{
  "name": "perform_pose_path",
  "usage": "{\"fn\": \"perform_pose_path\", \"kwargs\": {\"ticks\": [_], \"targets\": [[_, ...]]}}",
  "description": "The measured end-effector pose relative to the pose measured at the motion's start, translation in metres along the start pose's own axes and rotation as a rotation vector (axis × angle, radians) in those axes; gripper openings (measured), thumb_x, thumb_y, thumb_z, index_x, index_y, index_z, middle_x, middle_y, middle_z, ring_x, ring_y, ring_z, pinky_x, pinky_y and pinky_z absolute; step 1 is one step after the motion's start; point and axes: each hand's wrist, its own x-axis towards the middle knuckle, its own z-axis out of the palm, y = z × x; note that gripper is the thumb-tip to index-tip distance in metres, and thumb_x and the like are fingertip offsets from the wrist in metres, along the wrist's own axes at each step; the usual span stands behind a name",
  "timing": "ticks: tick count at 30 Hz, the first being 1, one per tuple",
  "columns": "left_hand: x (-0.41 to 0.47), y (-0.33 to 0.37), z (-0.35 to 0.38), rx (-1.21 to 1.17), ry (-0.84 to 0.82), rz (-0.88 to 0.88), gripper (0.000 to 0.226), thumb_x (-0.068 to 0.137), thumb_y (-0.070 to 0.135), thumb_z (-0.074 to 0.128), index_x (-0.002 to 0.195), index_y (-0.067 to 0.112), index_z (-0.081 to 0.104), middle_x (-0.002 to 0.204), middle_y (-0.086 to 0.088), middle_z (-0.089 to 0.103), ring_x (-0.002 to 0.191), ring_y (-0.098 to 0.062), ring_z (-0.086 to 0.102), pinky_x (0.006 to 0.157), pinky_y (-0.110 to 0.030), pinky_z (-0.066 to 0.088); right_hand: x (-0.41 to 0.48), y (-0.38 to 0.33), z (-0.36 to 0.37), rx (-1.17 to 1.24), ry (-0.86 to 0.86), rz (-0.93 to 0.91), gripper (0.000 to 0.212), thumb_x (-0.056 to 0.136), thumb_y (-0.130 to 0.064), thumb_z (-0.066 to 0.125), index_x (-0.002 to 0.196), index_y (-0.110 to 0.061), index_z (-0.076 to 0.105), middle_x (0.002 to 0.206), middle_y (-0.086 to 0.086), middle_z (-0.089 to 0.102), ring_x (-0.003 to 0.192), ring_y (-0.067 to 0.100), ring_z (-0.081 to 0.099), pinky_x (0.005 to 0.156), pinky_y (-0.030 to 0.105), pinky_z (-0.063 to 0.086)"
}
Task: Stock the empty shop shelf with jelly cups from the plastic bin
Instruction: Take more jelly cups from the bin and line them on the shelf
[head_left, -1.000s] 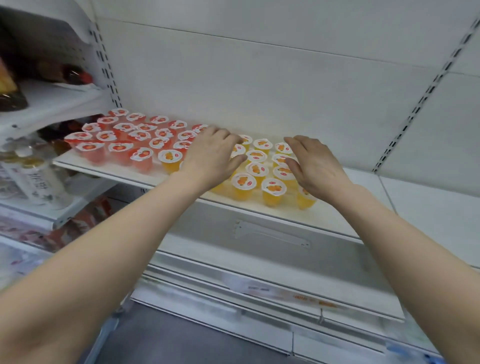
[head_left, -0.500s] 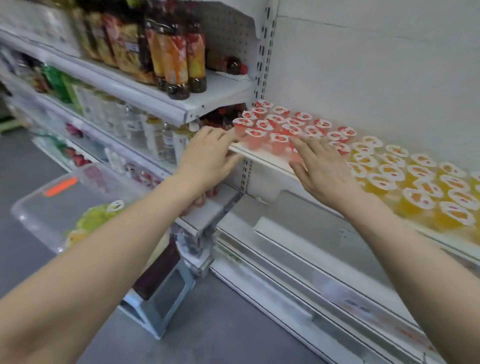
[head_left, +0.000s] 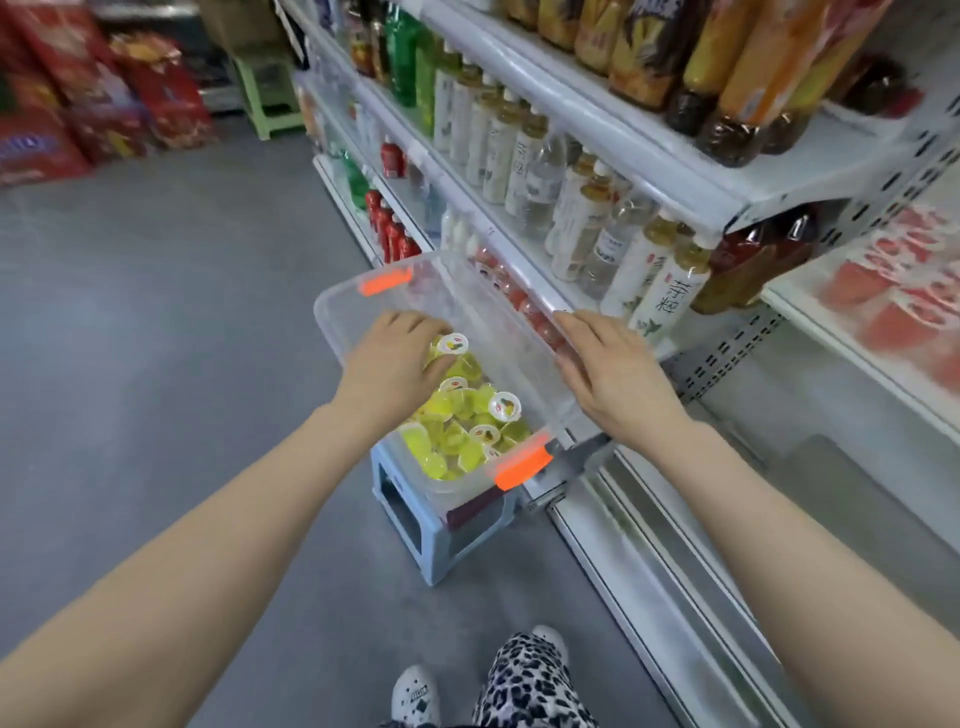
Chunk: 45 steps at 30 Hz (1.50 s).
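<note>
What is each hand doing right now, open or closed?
Left hand: in the plastic bin, over the yellow jelly cups; grip cannot be told.
Right hand: open, flat at the bin's rim.

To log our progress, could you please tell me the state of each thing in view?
plastic bin: lidless, on a stool, part full.
yellow jelly cups: sealed, piled loose in bin.
left hand: inside bin, on cups.
right hand: fingers straight, on bin rim.
red jelly cups: on shelf, blurred.

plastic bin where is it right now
Head view, centre: the clear plastic bin sits on a small blue stool on the floor, beside the drinks shelving, with the left hand inside it.
</note>
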Motion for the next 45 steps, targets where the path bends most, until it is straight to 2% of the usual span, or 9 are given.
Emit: {"fn": "perform_pose_path", "kwargs": {"ticks": [7,11,20,24,30,34,38,40,45], "targets": [[-0.028,-0.069,0.016,0.011,-0.011,-0.34,0.033,0.092,0.028,0.061,0.122,0.015,0.063,0.118,-0.005,0.063,0.114,-0.03,0.049,0.096,-0.036,0.039,0.069,-0.023,0.086,0.137,-0.2,-0.211,0.049,0.097,-0.034,0.044,0.139,-0.008,0.049,0.132,0.012,0.057,0.119,0.032,0.053,0.102,0.042,0.041],[-0.019,-0.082,0.03,0.015,-0.013,-0.457,0.033,0.092,0.028,0.06,0.121,0.014,0.063,0.116,-0.006,0.062,0.111,-0.032,0.05,0.094,-0.038,0.042,0.104,-0.025,0.137,0.187,-0.356,-0.318,0.048,0.094,-0.023,0.06,0.139,-0.01,0.05,0.135,0.012,0.056,0.122,0.033,0.052,0.102,0.043,0.042],[0.015,-0.101,0.077,0.071,0.065,-0.548,0.033,0.084,0.018,0.071,0.116,0.012,0.066,0.108,-0.007,0.064,0.104,-0.032,0.055,0.091,-0.038,0.047,0.149,-0.036,0.248,0.15,-0.672,-0.62,0.056,0.088,-0.011,0.062,0.142,-0.017,0.048,0.146,0.004,0.047,0.132,0.029,0.042,0.108,0.038,0.034],[0.009,-0.111,0.086,0.172,0.131,-0.453,0.031,0.087,0.024,0.055,0.11,0.008,0.069,0.102,-0.008,0.064,0.099,-0.028,0.053,0.093,-0.032,0.04,0.149,-0.047,0.281,0.097,-0.697,-0.752,0.059,0.084,-0.001,0.055,0.139,-0.02,0.048,0.139,0.001,0.051,0.128,0.026,0.044,0.106,0.039,0.038],[0.009,-0.114,0.088,0.219,0.091,-0.428,0.033,0.086,0.025,0.052,0.11,0.009,0.069,0.104,-0.008,0.064,0.099,-0.029,0.055,0.093,-0.032,0.04,0.157,-0.053,0.286,0.031,-0.72,-0.7,0.046,0.085,-0.017,0.062,0.129,-0.018,0.048,0.127,0.003,0.049,0.12,0.027,0.048,0.102,0.039,0.037],[0.02,-0.116,0.086,0.278,0.09,-0.444,0.034,0.072,0.005,0.075,0.105,0.012,0.07,0.097,-0.006,0.065,0.089,-0.03,0.058,0.085,-0.033,0.044,0.179,-0.022,0.262,0.096,-0.67,-0.49,0.057,0.084,-0.032,0.066,0.135,-0.015,0.047,0.131,0.007,0.051,0.121,0.028,0.046,0.102,0.039,0.037],[0.053,-0.108,0.097,0.27,0.05,-0.492,0.037,0.064,-0.008,0.069,0.095,0.012,0.071,0.093,-0.007,0.065,0.09,-0.033,0.058,0.074,-0.037,0.051,0.202,0.002,0.241,0.146,-0.563,-0.37,0.065,0.084,-0.028,0.066,0.142,-0.014,0.04,0.134,0.013,0.049,0.119,0.034,0.048,0.101,0.044,0.04],[0.07,-0.103,0.112,0.212,-0.039,-0.535,0.042,0.06,-0.01,0.071,0.097,0.01,0.07,0.098,-0.009,0.064,0.093,-0.033,0.057,0.071,-0.039,0.054,0.211,0.007,0.239,0.152,-0.483,-0.368,0.06,0.084,-0.026,0.065,0.139,-0.014,0.043,0.129,0.013,0.051,0.112,0.035,0.052,0.096,0.045,0.043],[0.081,-0.109,0.164,0.158,-0.511,-0.79,0.053,0.082,0.003,0.062,0.132,0.012,0.047,0.135,-0.01,0.043,0.125,-0.031,0.038,0.097,-0.039,0.044,0.225,0.004,0.247,0.238,-0.436,-0.304,0.041,0.087,-0.019,0.063,0.124,-0.012,0.049,0.116,0.014,0.056,0.099,0.035,0.056,0.087,0.045,0.046]]}}
